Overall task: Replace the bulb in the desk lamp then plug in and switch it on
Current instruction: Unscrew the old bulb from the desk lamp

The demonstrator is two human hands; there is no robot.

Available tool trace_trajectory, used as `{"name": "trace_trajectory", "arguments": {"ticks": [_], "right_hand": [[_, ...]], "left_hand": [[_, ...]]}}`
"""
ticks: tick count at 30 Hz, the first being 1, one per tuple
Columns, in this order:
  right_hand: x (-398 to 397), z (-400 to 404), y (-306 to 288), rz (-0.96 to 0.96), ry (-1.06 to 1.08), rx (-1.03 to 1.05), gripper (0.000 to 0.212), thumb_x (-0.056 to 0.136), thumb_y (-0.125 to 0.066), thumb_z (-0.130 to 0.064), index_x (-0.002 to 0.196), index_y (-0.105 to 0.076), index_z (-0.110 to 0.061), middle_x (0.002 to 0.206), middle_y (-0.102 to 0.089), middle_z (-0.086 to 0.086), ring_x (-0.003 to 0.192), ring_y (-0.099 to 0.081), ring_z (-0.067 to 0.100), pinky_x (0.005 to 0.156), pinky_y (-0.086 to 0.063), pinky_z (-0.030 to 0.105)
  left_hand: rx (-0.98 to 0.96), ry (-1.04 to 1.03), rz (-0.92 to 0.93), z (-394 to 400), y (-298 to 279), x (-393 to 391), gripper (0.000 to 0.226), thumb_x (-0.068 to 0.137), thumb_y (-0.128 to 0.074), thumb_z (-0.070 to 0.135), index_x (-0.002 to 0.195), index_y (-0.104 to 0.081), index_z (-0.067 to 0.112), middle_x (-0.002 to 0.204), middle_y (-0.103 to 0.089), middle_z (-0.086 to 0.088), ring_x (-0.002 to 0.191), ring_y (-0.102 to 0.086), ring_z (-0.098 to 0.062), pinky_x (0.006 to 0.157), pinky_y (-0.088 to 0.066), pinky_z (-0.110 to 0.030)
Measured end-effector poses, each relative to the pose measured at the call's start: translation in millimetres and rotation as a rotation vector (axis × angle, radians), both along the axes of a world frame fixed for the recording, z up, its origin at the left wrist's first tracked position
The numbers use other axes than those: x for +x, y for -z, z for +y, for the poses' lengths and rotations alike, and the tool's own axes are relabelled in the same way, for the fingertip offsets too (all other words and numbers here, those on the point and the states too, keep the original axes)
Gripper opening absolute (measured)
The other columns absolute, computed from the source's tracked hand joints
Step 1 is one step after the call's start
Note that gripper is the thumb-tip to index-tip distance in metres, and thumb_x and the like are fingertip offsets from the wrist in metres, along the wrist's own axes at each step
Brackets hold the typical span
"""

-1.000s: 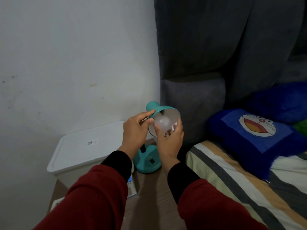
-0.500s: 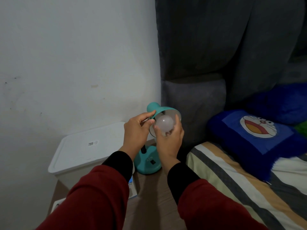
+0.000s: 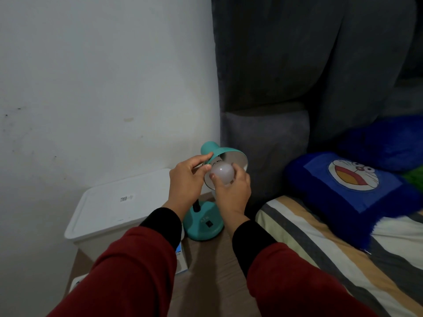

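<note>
A teal desk lamp stands on a wooden bedside table [image 3: 212, 266], its base [image 3: 203, 225] with a black switch facing me. Its shade [image 3: 231, 154] is tilted up toward me, white inside. My left hand [image 3: 186, 181] pinches the shade's left rim between thumb and fingers. A frosted white bulb [image 3: 222, 172] sits at the mouth of the shade, and my right hand [image 3: 231, 193] grips it from below with thumb and fingers curled round it. The bulb's base and the socket are hidden. No plug or cord shows.
A white lidded plastic bin [image 3: 119, 204] stands left of the lamp against the white wall. A small blue-and-white box [image 3: 180, 259] lies under my left sleeve. To the right is a striped bed [image 3: 320, 243] with a blue cartoon pillow [image 3: 352, 186] and a grey headboard [image 3: 265, 143].
The bulb has come forward out of the shade toward me, with my right hand turned round it. My left hand stays on the rim.
</note>
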State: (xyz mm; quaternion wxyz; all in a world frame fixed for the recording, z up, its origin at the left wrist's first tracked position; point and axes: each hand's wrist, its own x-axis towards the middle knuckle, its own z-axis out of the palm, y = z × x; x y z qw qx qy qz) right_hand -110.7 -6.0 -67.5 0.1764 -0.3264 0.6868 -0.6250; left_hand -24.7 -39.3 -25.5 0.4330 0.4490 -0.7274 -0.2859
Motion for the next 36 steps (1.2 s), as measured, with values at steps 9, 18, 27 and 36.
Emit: {"name": "trace_trajectory", "arguments": {"ticks": [9,18,27,36], "right_hand": [[1.0,-0.2,-1.0,-0.021,-0.017,0.038,0.068,0.079,-0.073,-0.031,0.138,-0.043,-0.013,0.135,-0.043,0.012,0.124,-0.046,0.026,0.102,-0.038,0.029],[4.1,5.4,-3.7,-0.01,-0.029,-0.069,0.072,0.081,-0.072,-0.018,0.142,-0.036,-0.027,0.143,-0.031,0.008,0.131,-0.039,0.022,0.108,-0.037,0.029],[-0.4,4.5,-0.3,-0.005,-0.01,-0.022,0.068,0.075,-0.076,-0.016,0.136,-0.046,-0.022,0.132,-0.039,0.007,0.122,-0.046,0.02,0.106,-0.039,0.028],[3.0,4.1,2.1,0.008,-0.02,-0.004,0.074,0.079,-0.073,-0.015,0.143,-0.036,-0.013,0.147,-0.032,0.01,0.134,-0.037,0.023,0.111,-0.032,0.027]], "left_hand": [[0.002,0.007,0.013,0.6,-1.0,-0.5,0.03,0.088,-0.062,0.013,0.115,-0.067,0.025,0.117,-0.069,0.005,0.104,-0.059,0.0,0.083,-0.04,0.003],[0.002,0.004,0.011,2.8,-2.1,-1.2,0.03,0.088,-0.061,0.011,0.116,-0.067,0.022,0.117,-0.069,0.003,0.1,-0.057,0.002,0.074,-0.035,0.013],[-0.005,0.001,-0.003,3.4,-3.3,-1.0,0.03,0.088,-0.062,0.01,0.115,-0.067,0.022,0.117,-0.068,0.002,0.098,-0.056,0.002,0.072,-0.034,0.014],[0.004,-0.009,0.001,2.1,-2.7,-1.9,0.03,0.087,-0.062,0.012,0.115,-0.067,0.023,0.118,-0.068,0.003,0.101,-0.056,0.002,0.074,-0.034,0.012]]}}
